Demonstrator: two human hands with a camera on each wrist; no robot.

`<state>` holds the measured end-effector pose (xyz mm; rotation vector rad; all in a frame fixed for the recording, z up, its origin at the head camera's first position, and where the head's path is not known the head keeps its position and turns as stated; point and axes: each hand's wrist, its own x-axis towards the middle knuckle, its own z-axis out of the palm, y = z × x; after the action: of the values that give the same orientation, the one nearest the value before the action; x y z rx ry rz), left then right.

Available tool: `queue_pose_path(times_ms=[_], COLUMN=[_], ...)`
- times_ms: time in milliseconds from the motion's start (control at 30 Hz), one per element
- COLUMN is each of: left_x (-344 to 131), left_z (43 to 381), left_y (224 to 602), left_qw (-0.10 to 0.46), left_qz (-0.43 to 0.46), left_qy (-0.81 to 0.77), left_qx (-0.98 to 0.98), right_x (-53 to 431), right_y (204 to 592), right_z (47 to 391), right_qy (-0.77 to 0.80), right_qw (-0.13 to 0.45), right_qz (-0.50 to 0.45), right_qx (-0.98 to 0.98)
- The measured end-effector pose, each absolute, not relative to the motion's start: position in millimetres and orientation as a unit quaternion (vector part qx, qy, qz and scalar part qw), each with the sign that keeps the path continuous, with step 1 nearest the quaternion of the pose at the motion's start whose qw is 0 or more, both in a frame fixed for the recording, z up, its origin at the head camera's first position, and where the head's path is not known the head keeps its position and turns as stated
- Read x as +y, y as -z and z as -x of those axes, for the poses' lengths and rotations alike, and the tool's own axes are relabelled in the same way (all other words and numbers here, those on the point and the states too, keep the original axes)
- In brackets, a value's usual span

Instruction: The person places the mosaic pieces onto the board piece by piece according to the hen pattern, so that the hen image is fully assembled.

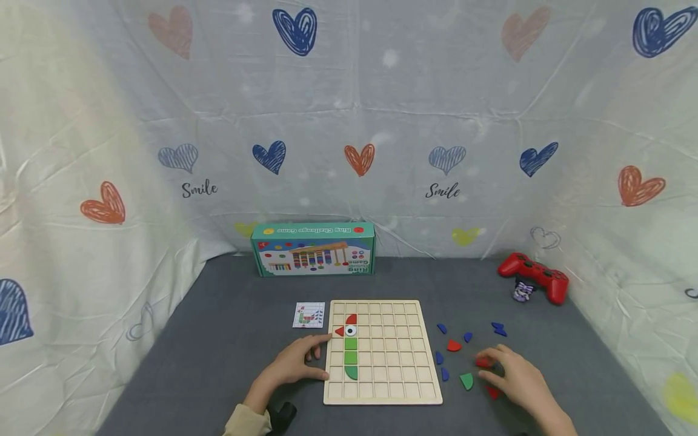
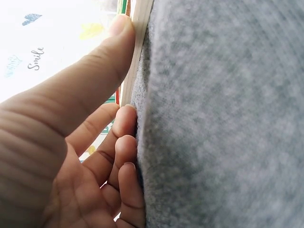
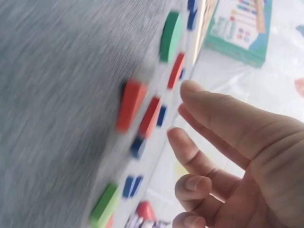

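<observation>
A square wooden grid board (image 1: 392, 351) lies on the table. A column of pieces fills its left part: a red quarter-round piece (image 1: 352, 318), a white eye piece (image 1: 351, 330) with a red triangle (image 1: 340, 331) beside it, two green squares (image 1: 351, 351) and a green quarter-round piece (image 1: 352, 373). My left hand (image 1: 294, 361) touches the board's left edge with thumb and fingertips. Over the loose pieces to the right, my right hand (image 1: 515, 376) hovers with thumb and forefinger apart, holding nothing. Near its fingertips are a red piece (image 1: 482, 362) and another red piece (image 1: 492, 392).
Several blue pieces (image 1: 439, 358), a red piece (image 1: 454, 345) and a green piece (image 1: 466, 381) lie right of the board. A pattern card (image 1: 309, 315) is at its upper left. Behind stand a game box (image 1: 313, 257) and a red controller (image 1: 537, 274) with a small figure (image 1: 523, 291).
</observation>
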<state>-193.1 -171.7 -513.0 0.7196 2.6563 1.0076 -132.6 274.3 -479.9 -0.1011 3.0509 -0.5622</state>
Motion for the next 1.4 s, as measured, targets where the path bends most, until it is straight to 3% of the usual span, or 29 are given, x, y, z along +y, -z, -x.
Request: queue_pose_path(times_ms=[233,600,1400], left_x=[-171,-170,-171], left_z=[193,191,195], left_y=[513,512,515], left_qw=[0.108,0.105,0.106], left_qz=[-0.241,-0.247,-0.240], left_qy=[-0.343,-0.349,-0.342], left_qx=[0.902,0.898,0.902], right_x=[300,328,335], right_y=[480,488,492], right_z=[127,119,115], right_qy=[0.180,0.168,0.141], right_qw=[0.063,0.082,0.041], right_qz=[0.002,-0.021,0.006], right_qx=[0.982,0.982,0.989])
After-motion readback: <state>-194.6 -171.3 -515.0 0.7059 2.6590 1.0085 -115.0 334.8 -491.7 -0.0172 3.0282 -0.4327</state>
